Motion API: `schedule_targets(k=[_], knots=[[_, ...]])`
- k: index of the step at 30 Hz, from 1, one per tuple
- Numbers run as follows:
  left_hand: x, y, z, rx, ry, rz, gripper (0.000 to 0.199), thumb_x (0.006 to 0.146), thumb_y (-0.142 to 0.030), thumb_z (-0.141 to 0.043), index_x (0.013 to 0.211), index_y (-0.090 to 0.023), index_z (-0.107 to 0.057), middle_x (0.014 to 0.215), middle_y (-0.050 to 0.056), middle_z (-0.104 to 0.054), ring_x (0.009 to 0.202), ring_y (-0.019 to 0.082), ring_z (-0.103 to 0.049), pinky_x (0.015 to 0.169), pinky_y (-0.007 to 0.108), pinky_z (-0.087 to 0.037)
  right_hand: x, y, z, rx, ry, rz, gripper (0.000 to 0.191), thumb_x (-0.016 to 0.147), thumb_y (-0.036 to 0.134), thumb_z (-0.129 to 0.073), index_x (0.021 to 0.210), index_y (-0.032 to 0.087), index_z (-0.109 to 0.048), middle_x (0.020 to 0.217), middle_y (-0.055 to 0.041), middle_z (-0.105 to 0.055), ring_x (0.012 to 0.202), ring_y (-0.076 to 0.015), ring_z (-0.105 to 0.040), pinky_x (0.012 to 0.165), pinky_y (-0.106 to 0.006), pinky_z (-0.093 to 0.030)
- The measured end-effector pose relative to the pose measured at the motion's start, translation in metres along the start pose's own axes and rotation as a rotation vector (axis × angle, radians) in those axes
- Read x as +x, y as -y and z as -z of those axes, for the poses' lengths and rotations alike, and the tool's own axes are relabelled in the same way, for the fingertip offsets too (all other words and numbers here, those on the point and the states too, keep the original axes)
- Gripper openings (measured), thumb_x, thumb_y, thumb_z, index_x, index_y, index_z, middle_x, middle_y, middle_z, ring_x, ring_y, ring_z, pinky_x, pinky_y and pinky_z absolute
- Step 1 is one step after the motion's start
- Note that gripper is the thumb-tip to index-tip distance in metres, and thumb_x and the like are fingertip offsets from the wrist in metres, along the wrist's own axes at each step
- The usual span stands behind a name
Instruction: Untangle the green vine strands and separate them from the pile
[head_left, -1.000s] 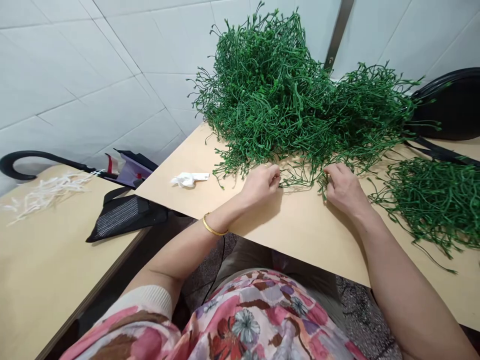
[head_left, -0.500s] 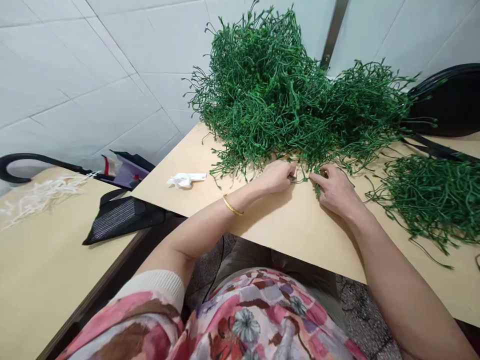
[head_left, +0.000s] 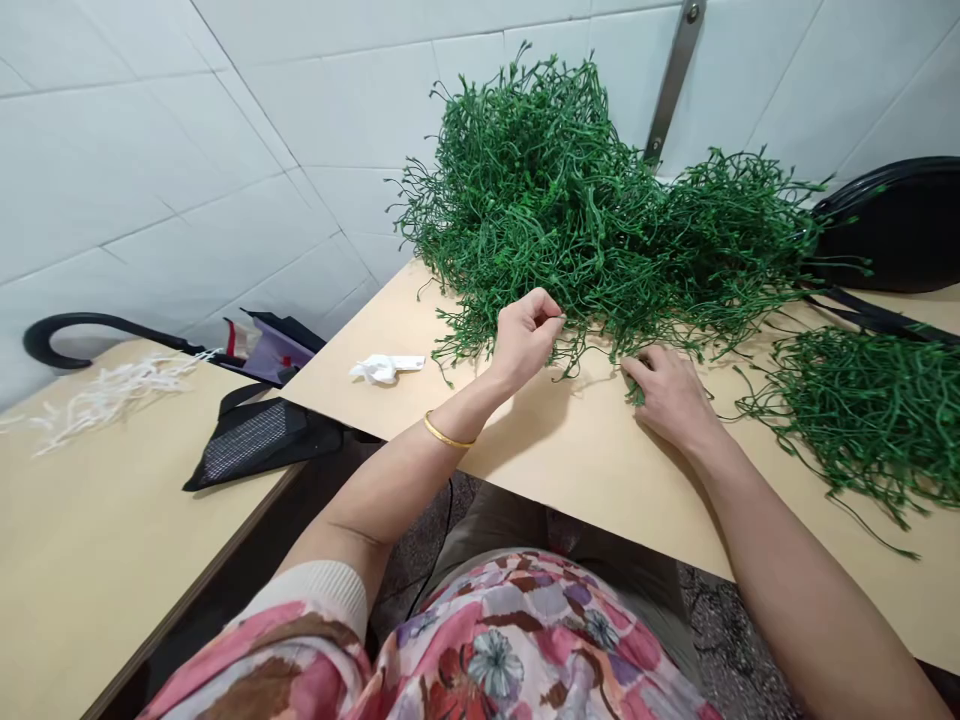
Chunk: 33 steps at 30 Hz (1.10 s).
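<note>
In the head view, the left hand (head_left: 525, 340) is pinching its thumb and forefinger closed, apparently on a thin stem (head_left: 574, 350) at the near edge of a large mound of artificial green stems (head_left: 592, 220), though the fingertips partly hide the grip. The right hand (head_left: 670, 398) is resting palm-down at the mound's lower fringe, its fingers curving over a few stem tips; whether they are gripping anything cannot be told. The mound is sitting on a pale wooden tabletop (head_left: 600, 490) against a white tile wall (head_left: 172, 170), and a smaller pile of similar stems (head_left: 862, 415) is lying to its right. A crumpled white tissue (head_left: 382, 370) is lying to the left. Risk: the stems are interlocking, so a hard pull on one strand could drag the mound or snag neighbouring stems. The mound's overhanging fringe could also slide toward the hands.
</note>
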<state>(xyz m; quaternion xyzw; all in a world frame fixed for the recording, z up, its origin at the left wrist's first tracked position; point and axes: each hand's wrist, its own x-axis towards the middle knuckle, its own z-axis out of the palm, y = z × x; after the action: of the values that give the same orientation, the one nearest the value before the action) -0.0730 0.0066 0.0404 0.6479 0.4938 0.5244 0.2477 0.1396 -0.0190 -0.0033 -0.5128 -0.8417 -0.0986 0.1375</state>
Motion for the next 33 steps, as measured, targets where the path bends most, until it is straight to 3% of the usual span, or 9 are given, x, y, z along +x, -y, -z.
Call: schedule_targets(k=[6,12,14,18,20,23,27,30,33], knots=[[0.009,0.003,0.016,-0.052,-0.055,0.058,0.011,0.061,-0.012,-0.055,0.056,-0.017,-0.047,0.050,-0.005,-0.041,0.050,0.007,-0.037,0.049,0.022,-0.029,-0.004,-0.010,0.000,0.011,-0.092,-0.005,0.052,0.062,0.008,-0.050,0.111,0.019,-0.060,0.111,-0.0123,-0.059,0.094,-0.0280,-0.047,0.078,-0.041,-0.036],[0.011,0.012,0.030,0.089,-0.045,0.057,0.010,0.061,-0.012,-0.053,0.055,-0.017,-0.047,0.051,-0.004,-0.042,0.051,0.008,-0.038,0.050,0.023,-0.031,0.000,-0.013,0.005,0.128,-0.163,0.016,0.030,0.071,0.007,-0.045,0.092,0.018,-0.064,0.097,-0.0116,-0.059,0.092,-0.0249,-0.049,0.077,-0.037,-0.038],[0.004,0.012,0.031,0.243,-0.010,-0.012,0.009,0.063,-0.009,-0.050,0.064,-0.017,-0.055,0.064,-0.001,-0.052,0.057,0.009,-0.044,0.054,0.024,-0.035,0.001,-0.014,0.004,0.191,-0.190,0.019,0.025,0.073,0.008,-0.044,0.085,0.017,-0.063,0.092,-0.0114,-0.058,0.089,-0.0242,-0.050,0.077,-0.036,-0.040],[-0.017,-0.009,0.027,0.422,-0.020,-0.214,0.039,0.071,-0.005,-0.040,0.101,-0.019,-0.060,0.110,0.008,-0.058,0.075,0.011,-0.053,0.064,0.027,-0.041,0.003,-0.014,0.001,0.271,-0.165,0.036,0.024,0.075,0.007,-0.042,0.081,0.017,-0.063,0.089,-0.0109,-0.058,0.087,-0.0228,-0.051,0.078,-0.034,-0.042],[-0.028,-0.025,0.020,0.429,0.059,-0.346,0.036,0.078,-0.008,-0.037,0.104,-0.018,-0.060,0.109,0.009,-0.058,0.082,0.013,-0.054,0.071,0.028,-0.043,0.004,-0.013,0.000,0.311,-0.149,0.040,0.026,0.076,0.007,-0.040,0.083,0.017,-0.063,0.089,-0.0109,-0.059,0.087,-0.0222,-0.053,0.080,-0.033,-0.043],[-0.039,-0.036,0.002,0.526,0.339,-0.518,0.024,0.085,-0.021,-0.041,0.095,-0.016,-0.063,0.092,0.009,-0.062,0.087,0.018,-0.052,0.082,0.033,-0.041,0.005,-0.013,0.001,0.367,-0.157,0.025,0.026,0.082,0.012,-0.039,0.089,0.015,-0.064,0.089,-0.0114,-0.060,0.088,-0.0211,-0.054,0.082,-0.033,-0.043],[-0.040,-0.017,-0.022,0.749,0.621,-0.540,0.021,0.084,-0.028,-0.049,0.088,-0.016,-0.065,0.093,0.012,-0.062,0.092,0.023,-0.048,0.082,0.037,-0.038,0.002,-0.010,0.001,0.322,-0.129,-0.034,0.028,0.085,0.035,-0.050,0.099,0.016,-0.064,0.093,-0.0113,-0.060,0.093,-0.0242,-0.053,0.084,-0.037,-0.041],[-0.034,-0.001,-0.027,0.881,0.631,-0.490,0.025,0.086,-0.020,-0.043,0.080,-0.015,-0.066,0.089,0.014,-0.061,0.093,0.024,-0.047,0.079,0.039,-0.036,0.000,-0.008,0.000,0.230,-0.077,-0.101,0.031,0.081,0.042,-0.053,0.099,0.019,-0.065,0.099,-0.0121,-0.058,0.097,-0.0279,-0.049,0.082,-0.042,-0.038],[-0.028,0.000,-0.017,0.890,0.609,-0.432,0.022,0.084,-0.016,-0.044,0.073,-0.015,-0.064,0.088,0.013,-0.060,0.092,0.024,-0.047,0.077,0.038,-0.036,-0.001,-0.008,0.000,0.203,-0.069,-0.147,0.021,0.081,0.031,-0.051,0.093,0.020,-0.065,0.101,-0.0117,-0.056,0.098,-0.0278,-0.047,0.081,-0.042,-0.037]])
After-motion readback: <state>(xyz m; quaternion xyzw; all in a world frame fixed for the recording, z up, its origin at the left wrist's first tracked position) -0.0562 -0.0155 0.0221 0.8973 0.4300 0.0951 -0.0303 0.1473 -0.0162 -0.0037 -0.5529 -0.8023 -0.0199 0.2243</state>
